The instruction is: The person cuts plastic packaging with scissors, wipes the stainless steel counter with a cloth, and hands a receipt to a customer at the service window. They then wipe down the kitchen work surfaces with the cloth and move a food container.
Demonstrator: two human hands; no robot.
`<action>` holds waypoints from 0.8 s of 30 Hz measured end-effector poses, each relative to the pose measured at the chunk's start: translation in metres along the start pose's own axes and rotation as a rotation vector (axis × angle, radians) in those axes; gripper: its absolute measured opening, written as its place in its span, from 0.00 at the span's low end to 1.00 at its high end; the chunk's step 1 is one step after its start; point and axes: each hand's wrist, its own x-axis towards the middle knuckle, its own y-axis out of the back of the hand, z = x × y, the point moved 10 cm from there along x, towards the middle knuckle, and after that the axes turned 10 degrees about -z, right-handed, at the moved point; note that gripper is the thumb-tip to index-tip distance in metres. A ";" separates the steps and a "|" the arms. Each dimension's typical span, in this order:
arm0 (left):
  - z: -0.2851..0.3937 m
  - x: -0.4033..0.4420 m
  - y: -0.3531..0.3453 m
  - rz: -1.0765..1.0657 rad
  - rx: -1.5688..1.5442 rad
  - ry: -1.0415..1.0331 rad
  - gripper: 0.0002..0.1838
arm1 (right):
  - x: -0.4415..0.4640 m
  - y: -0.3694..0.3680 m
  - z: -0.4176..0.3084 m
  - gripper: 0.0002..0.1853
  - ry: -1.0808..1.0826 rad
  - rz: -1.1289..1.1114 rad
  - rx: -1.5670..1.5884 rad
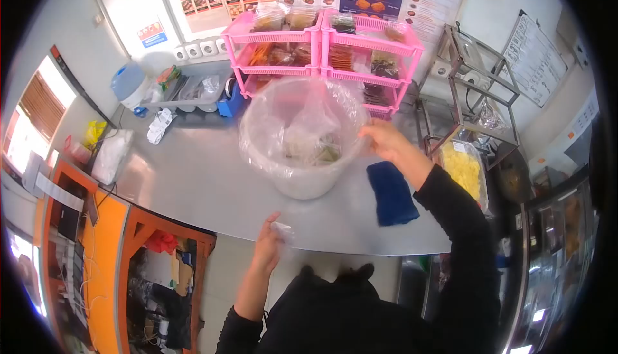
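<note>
A large whitish tub (308, 183) lined with clear plastic stands on the steel counter (193, 174). Inside it lie clear bags with something green, hard to make out. My right hand (386, 140) is closed on the tub's right rim, over the plastic liner. Below the counter's front edge, my left hand (268, 244) is closed on a small piece of clear plastic (284, 231), which is blurred. A folded dark blue cloth (391, 194) lies right of the tub, under my right forearm.
Pink tiered racks (322, 71) with packed food stand behind the tub. At the right are a tray of yellow food (462, 170) and a metal frame (483, 119). A grey tray (193, 96) and a blue tape dispenser (232, 102) sit at the back left.
</note>
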 end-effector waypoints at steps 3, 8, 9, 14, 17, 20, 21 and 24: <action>-0.011 0.003 -0.002 0.000 -0.012 0.023 0.30 | -0.025 -0.005 -0.009 0.25 0.112 -0.095 0.002; -0.032 -0.002 -0.003 0.019 -0.169 -0.013 0.30 | -0.060 0.104 0.116 0.32 0.073 0.549 -1.496; -0.038 -0.007 -0.002 0.054 -0.167 -0.008 0.30 | -0.072 0.099 0.127 0.29 -0.014 0.620 -1.592; -0.071 -0.020 0.013 0.191 -0.149 0.061 0.27 | -0.011 0.109 0.085 0.24 0.438 0.612 -1.382; -0.074 -0.011 -0.023 0.121 -0.054 0.122 0.26 | 0.045 0.143 0.090 0.26 0.366 0.774 -1.469; -0.073 0.017 -0.057 -0.014 -0.008 0.182 0.27 | 0.038 0.192 0.104 0.27 0.104 1.002 -1.505; -0.074 0.028 -0.067 -0.043 0.047 0.206 0.27 | 0.013 0.215 0.109 0.28 0.010 1.024 -1.438; -0.095 0.071 -0.090 -0.170 0.219 0.293 0.29 | -0.072 0.238 0.151 0.30 -0.166 0.976 -1.398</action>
